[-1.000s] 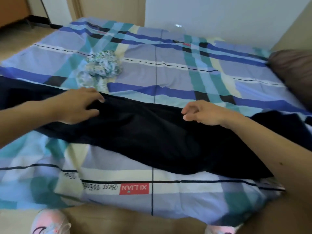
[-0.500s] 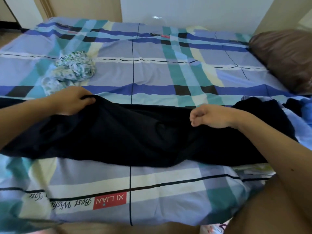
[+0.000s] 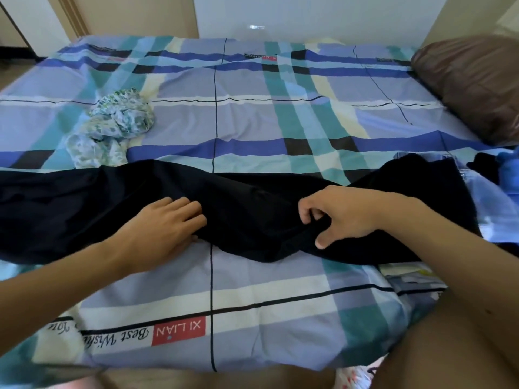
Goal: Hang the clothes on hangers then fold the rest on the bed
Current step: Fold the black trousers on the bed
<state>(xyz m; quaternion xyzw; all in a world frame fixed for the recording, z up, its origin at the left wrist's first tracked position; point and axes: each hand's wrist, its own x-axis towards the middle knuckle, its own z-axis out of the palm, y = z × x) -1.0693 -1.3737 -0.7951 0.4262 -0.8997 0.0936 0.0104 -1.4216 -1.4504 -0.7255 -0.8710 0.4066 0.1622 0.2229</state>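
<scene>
A long black garment [image 3: 84, 209] lies stretched left to right across the bed [image 3: 252, 122], which has a blue, teal and cream plaid sheet. My left hand [image 3: 165, 223] lies flat on the garment near its middle, fingers straight and pressing the cloth. To its right, my right hand [image 3: 339, 214] pinches a bunched fold of the same black cloth between thumb and curled fingers. A crumpled green-and-white floral garment [image 3: 118, 122] sits just beyond the black one on the left.
A brown pillow [image 3: 474, 82] lies at the bed's right end. More clothes, blue and dark, are heaped at the right edge [image 3: 502, 175]. Behind the bed stand a white wall and beige door panels. The bed's near edge is just below my arms.
Both hands have come from the garment's far edge toward its near side. My left hand went from gripping the edge to lying flat; my right hand now pinches a fold lower down.
</scene>
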